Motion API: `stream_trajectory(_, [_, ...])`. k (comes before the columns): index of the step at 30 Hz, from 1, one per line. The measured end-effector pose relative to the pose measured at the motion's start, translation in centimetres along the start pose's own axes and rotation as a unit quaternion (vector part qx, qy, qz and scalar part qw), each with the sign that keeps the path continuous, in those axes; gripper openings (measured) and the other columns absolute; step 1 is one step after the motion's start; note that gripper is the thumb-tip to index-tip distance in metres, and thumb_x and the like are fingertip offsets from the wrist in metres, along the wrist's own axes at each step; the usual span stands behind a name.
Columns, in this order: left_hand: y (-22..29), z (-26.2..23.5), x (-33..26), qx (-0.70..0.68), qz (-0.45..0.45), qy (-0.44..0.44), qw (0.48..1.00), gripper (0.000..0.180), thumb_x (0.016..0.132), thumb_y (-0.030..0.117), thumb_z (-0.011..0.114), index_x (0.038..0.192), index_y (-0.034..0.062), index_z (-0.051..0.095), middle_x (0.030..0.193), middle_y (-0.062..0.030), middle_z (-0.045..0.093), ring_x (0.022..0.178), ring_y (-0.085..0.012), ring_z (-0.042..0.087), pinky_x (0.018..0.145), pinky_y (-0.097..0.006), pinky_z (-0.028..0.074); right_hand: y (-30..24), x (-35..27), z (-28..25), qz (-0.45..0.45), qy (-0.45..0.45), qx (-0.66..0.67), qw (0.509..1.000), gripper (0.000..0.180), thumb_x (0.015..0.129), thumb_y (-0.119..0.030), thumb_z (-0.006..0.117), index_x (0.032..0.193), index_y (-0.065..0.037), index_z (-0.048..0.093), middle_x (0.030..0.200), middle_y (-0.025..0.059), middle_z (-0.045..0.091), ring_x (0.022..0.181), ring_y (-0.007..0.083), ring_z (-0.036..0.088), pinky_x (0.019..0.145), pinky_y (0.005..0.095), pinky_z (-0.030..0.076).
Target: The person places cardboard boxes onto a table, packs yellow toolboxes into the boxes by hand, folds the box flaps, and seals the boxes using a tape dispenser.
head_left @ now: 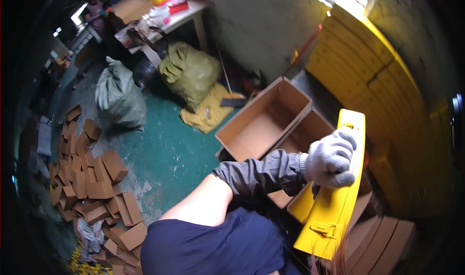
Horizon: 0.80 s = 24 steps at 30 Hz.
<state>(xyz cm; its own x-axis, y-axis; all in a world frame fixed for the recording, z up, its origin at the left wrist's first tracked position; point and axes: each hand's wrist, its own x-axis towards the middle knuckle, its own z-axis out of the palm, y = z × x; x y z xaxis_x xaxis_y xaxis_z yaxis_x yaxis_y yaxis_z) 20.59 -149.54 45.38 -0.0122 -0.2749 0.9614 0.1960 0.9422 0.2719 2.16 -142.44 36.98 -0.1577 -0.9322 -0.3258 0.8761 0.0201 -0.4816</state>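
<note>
You have a long, flat yellow case (334, 205) held aslant, its latch (325, 230) end nearest you.

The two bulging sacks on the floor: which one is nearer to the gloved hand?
The olive-green sack, on the right; the grey-green sack stands farther left, farther from the gloved hand.

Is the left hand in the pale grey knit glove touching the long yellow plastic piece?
Touching: the head view shows the gloved left hand curled against the long yellow plastic piece.
</note>
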Motion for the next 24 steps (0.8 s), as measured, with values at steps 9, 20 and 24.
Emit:
stream_trajectory(9, [-2.2, -5.7, -8.2, -0.490, -0.638, 0.026, 0.594, 0.059, 0.103, 0.046, 0.049, 0.144, 0.0031, 0.048, 0.145, -0.0111, 0.053, 0.129, -0.0186, 0.055, 0.108, -0.033, 0.043, 0.1, 0.8, 1.0, 0.031, -0.133, -0.071, 0.988, 0.057, 0.098, -0.045, 0.055, 0.140, -0.005, 0.051, 0.137, 0.0155, 0.058, 0.123, 0.0317, 0.057, 0.110, 0.0442, 0.044])
stream_trajectory(20, [-4.5, -6.3, -11.9, -0.408, -0.782, 0.034, 0.470, 0.047, 0.099, 0.038, 0.057, 0.130, 0.0016, 0.060, 0.119, -0.0121, 0.070, 0.098, -0.0202, 0.070, 0.089, -0.031, 0.055, 2.4, 8.5, -2.1, 0.068, 0.059, -0.315, 0.945, 0.050, 0.092, -0.034, 0.068, 0.126, 0.000, 0.056, 0.118, 0.0157, 0.066, 0.100, 0.0260, 0.068, 0.084, 0.0385, 0.059])
stream_trajectory(24, [-7.5, -6.1, -13.2, 0.045, -0.727, -0.277, 0.626, 0.068, 0.097, 0.049, 0.048, 0.139, -0.0050, 0.050, 0.125, -0.0241, 0.065, 0.112, -0.0310, 0.066, 0.097, -0.041, 0.049, 4.3, 10.7, -4.0, -0.034, 0.147, -0.511, 0.846, 0.090, 0.086, -0.041, 0.073, 0.149, 0.005, 0.027, 0.132, 0.0224, 0.056, 0.110, 0.0318, 0.062, 0.089, 0.0391, 0.054])
